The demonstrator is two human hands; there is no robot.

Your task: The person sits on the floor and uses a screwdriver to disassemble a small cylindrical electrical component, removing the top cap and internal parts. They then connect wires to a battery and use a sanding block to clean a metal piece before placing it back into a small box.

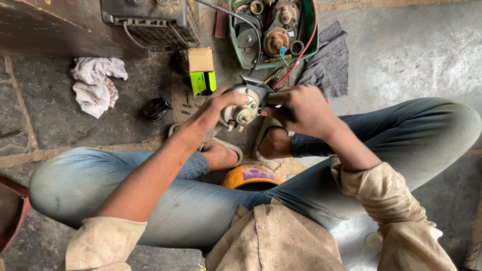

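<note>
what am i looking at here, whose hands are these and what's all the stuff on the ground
There is one picture, taken by a camera worn on a person's head, looking straight down. The person squats on a stone floor in jeans and sandals. The left hand and the right hand together hold a small round metal motor part with little terminals on it. Ahead lies a green tray full of similar round parts and red and black wires. Beside it are a grey cloth, a small cardboard box with a green face, and a crumpled white rag. An orange and purple round thing sits under the person; what it is cannot be told.
</note>
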